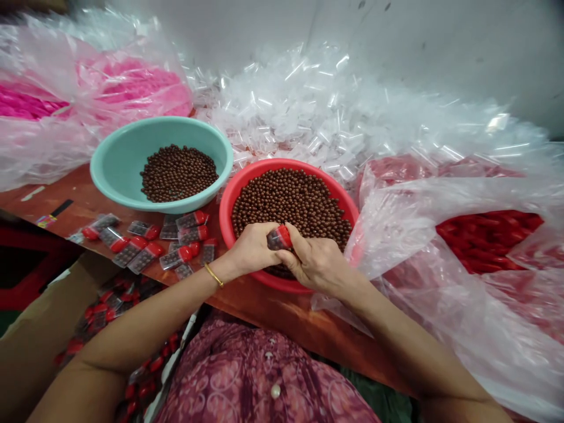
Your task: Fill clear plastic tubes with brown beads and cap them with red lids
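While the left hand (pixel 252 248) and the right hand (pixel 318 265) are closed together on a clear vial (pixel 275 240) with a red cap (pixel 285 236), the step looks to be capping a filled vial, held just above the near rim of the red bowl (pixel 225 205) of brown beads (pixel 291 200) at the tabletop's (pixel 255 305) near edge. Both hands pinch narrowly, the left on the body and the right at the cap, and seating it seems to call for a straight, firm press. Capped vials (pixel 145 241) lie toward the near left edge, before a teal bowl (pixel 114 167).
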Tool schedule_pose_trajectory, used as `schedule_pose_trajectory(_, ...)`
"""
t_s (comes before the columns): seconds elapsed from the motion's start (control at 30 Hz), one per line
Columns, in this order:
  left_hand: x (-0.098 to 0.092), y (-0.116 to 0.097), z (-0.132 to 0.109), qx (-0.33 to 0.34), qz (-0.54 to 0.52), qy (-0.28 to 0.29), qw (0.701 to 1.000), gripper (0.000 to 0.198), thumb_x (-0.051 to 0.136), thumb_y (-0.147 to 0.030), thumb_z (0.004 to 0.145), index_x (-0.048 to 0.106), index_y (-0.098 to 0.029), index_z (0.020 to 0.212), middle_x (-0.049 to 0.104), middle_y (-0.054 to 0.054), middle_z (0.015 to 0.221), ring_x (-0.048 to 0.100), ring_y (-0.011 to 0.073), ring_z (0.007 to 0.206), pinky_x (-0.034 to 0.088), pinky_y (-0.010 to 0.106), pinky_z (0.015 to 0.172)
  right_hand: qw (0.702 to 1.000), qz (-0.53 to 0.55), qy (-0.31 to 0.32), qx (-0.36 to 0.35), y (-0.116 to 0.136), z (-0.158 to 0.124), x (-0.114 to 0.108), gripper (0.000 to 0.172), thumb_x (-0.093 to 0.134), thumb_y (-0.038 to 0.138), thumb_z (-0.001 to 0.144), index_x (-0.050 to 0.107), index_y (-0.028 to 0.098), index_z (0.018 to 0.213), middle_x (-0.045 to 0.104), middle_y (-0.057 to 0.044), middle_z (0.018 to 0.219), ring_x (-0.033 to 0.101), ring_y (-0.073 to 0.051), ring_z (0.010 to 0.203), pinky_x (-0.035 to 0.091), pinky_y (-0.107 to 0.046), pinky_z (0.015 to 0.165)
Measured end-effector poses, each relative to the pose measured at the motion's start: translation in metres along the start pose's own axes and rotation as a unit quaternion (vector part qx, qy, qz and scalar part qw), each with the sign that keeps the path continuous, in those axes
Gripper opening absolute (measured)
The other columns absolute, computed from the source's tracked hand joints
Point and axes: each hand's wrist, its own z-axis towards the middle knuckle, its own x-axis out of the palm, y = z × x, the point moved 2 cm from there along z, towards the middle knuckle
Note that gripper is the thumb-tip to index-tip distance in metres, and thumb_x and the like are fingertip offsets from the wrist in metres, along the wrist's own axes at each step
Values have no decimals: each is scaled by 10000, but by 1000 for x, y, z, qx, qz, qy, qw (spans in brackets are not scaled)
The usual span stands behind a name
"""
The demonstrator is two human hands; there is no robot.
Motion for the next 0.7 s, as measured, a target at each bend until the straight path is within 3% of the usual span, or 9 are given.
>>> schedule_pose_trajectory(0.1,3,-4,-1,-15,109,4,994,179,568,-339,671,522,-170,635,560,-8,607,476,118,559,311,224,513,999,30,22,28,-14,1,-3,514,260,432,953,659,108,931,619,-73,568,520,-139,483,298,-266,465)
schedule_pose_trajectory(0.17,5,-9,-2,-15,181,22,983,131,547,-297,669,583,-176,706,607,17,638,529,151,583,344,243,535,993,78,28,79,-24,1,-2,554,257,461,947,645,167,685,572,-41,515,478,-111,458,280,-255,468)
schedule_pose_trajectory(0.23,7,-12,-3,-13,220,37,975,157,548,-281,651,617,-178,748,633,34,657,566,179,607,377,258,559,973,170,1,158,-29,5,3,589,254,518,934,613,182,609,525,-21,500,453,-103,462,299,-247,480)
schedule_pose_trajectory(0.33,7,-15,-4,-9,234,54,971,187,550,-298,648,634,-170,755,647,48,663,590,197,612,412,273,577,890,370,-43,261,-27,13,22,667,154,594,916,661,161,889,519,-8,576,467,-115,510,376,-248,516)
schedule_pose_trajectory(0.4,7,-15,-5,0,238,71,969,209,546,-304,651,639,-161,772,661,59,689,602,208,622,431,284,588,838,470,-31,274,-22,18,36,732,55,594,912,576,151,1172,574,-26,737,529,-123,632,448,-257,620)
schedule_pose_trajectory(0.43,8,-15,-5,3,240,80,968,218,541,-304,654,640,-156,780,668,68,707,608,216,633,439,291,592,827,494,-18,267,-20,20,40,732,31,588,911,498,162,1280,596,-41,853,557,-127,735,469,-272,715)
schedule_pose_trajectory(0.57,9,-14,-6,12,261,126,957,210,525,-284,661,638,-144,770,682,102,748,628,243,680,461,316,620,841,496,41,213,-15,20,42,670,96,587,916,274,214,1445,502,-78,1287,478,-157,1156,317,-379,1068)
schedule_pose_trajectory(0.7,10,-14,-4,29,256,122,959,173,547,-271,644,620,-162,758,673,77,725,612,218,659,464,307,629,857,479,39,187,-9,20,33,657,137,583,920,212,228,1467,350,-79,1463,358,-180,1312,207,-434,1135)
